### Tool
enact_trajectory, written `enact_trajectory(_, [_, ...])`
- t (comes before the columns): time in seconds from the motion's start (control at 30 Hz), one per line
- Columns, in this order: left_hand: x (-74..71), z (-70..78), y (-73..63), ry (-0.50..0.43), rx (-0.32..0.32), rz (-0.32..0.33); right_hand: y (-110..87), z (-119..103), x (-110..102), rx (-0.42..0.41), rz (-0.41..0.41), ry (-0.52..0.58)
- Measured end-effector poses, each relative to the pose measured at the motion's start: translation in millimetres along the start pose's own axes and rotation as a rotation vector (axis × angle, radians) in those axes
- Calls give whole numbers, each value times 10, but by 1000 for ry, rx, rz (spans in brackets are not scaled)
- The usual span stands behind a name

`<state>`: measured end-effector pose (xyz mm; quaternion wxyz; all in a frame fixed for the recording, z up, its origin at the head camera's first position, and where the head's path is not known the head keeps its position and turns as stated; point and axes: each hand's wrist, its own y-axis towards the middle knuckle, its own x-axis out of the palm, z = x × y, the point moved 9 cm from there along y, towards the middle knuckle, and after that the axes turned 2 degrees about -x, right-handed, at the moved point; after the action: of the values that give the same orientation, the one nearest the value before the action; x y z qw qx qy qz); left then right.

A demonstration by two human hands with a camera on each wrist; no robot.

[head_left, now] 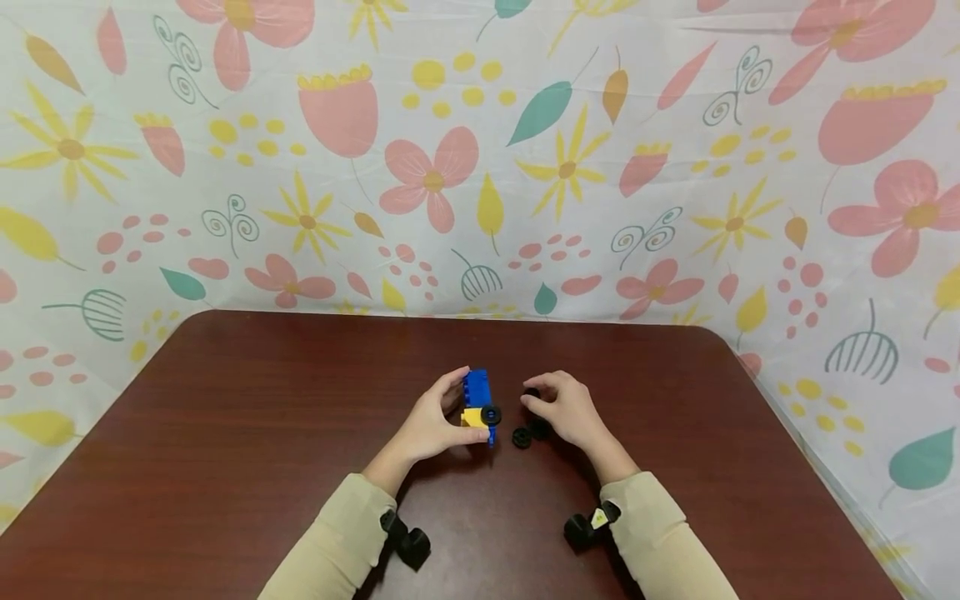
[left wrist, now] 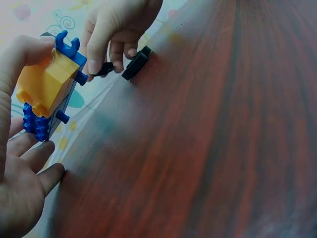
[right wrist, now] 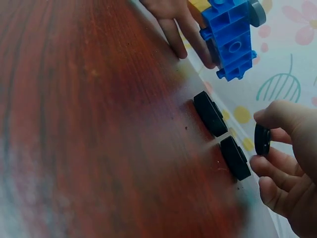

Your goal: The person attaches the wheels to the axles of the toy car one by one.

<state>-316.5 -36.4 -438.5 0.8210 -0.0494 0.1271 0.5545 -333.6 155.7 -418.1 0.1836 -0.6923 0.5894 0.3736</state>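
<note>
My left hand (head_left: 429, 427) grips a toy car of blue and yellow building blocks (head_left: 477, 388), held tilted over the table with its blue underside (right wrist: 232, 39) turned toward the right wrist camera. One black wheel (head_left: 491, 415) sits on the car's side, while bare blue axle stubs (left wrist: 63, 117) stick out elsewhere. Between thumb and fingers, my right hand (head_left: 567, 408) pinches another black wheel (right wrist: 262, 140), apart from the car. Two loose black wheels, one nearer the car (right wrist: 209, 114) and one nearer my right hand (right wrist: 235, 158), lie flat on the tabletop.
The dark reddish-brown wooden table (head_left: 225, 433) runs back to a white cloth (head_left: 465, 250) printed with flowers and leaves. Black wrist mounts are strapped at the left sleeve (head_left: 330, 533) and the right sleeve (head_left: 663, 533).
</note>
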Motion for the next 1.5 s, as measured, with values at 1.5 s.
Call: enact_trajectory(1.5, [74, 111, -23, 38, 46, 3, -32, -116, -111, -56, 213, 338])
